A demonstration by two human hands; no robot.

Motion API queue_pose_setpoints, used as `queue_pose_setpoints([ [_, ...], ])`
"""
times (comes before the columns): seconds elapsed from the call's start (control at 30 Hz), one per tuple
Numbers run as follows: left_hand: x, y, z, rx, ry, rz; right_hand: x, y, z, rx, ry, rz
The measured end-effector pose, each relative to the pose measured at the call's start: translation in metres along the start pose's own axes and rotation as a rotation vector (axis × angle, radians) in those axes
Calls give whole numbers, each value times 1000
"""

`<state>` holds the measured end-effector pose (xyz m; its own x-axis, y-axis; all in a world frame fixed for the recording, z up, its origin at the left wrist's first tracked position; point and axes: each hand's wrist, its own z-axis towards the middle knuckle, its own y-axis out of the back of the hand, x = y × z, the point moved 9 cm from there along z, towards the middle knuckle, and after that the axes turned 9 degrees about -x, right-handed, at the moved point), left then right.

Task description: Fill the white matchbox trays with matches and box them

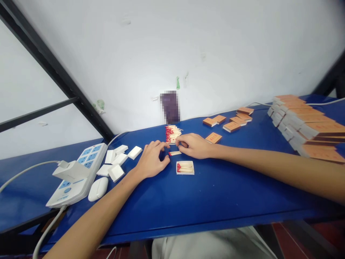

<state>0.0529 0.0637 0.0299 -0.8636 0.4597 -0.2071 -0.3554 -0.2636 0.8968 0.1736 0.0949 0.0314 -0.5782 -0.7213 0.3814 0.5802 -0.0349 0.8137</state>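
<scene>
My left hand rests on the blue table, fingers curled, its fingertips touching a small bunch of red-tipped matches. My right hand lies just right of it, fingers pinched on the same bunch's far end. Behind both hands lies a loose pile of matches. An open white matchbox tray with several matches in it sits just in front of my hands.
Several empty white trays lie left, beside a white power strip and a white oval object. Orange matchbox sleeves lie scattered at the back; a long stack of them runs along the right. A white wall rises behind.
</scene>
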Motion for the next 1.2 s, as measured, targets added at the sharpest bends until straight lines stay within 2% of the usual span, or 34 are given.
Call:
queue_pose_setpoints([
  [0.27,18,0,2,-50,67,78,2,0,-4,-12,26,-89],
  [0.53,16,-3,1,-20,36,136,-3,-7,-3,32,7,-133],
  [0.7,14,-4,0,-9,23,128,1,-6,-3,31,52,-99],
  [1.2,16,-5,0,10,20,133,-1,-5,-3,18,11,-100],
])
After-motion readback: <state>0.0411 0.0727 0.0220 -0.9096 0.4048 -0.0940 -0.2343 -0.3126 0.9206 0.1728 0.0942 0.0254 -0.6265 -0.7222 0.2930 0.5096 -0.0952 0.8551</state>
